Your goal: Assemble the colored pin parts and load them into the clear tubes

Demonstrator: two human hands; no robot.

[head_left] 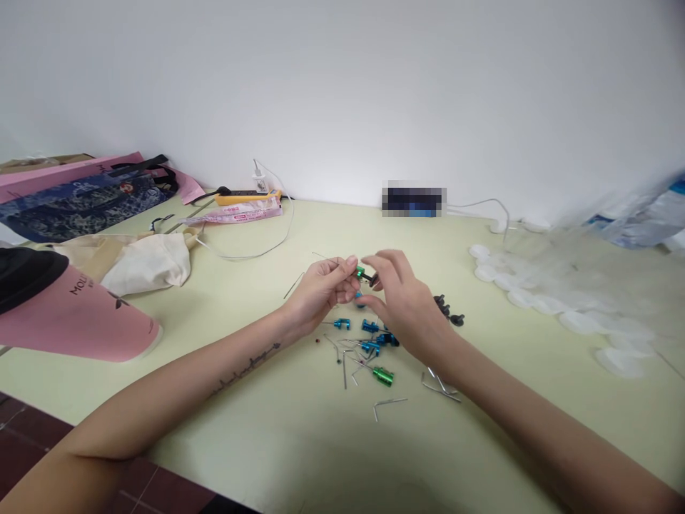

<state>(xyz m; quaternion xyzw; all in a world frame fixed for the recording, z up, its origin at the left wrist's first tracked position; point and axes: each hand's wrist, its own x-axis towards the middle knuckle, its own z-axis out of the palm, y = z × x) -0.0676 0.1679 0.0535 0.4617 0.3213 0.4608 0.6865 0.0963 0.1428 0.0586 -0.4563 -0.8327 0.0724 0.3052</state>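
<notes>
My left hand [326,285] pinches a small green metal fitting [360,273] between thumb and fingers, above the table. A black shaft with a round black end [373,280] sticks out of it to the right. My right hand [404,303] curves around that black end with thumb and fingers apart; whether a fingertip touches it I cannot tell. Under the hands lie several blue metal fittings [341,324], another green metal fitting [384,376] and loose hex keys [388,405]. Black knob-like pieces [457,320] sit just beyond my right wrist, partly hidden by it.
A pink cup [80,307] with a black lid leans in at the left, near a cream cloth bag [147,264]. Behind are a yellow power strip [247,196] and a pink wrapper [240,213]. White round caps [527,298] and clear plastic [578,271] lie at the right.
</notes>
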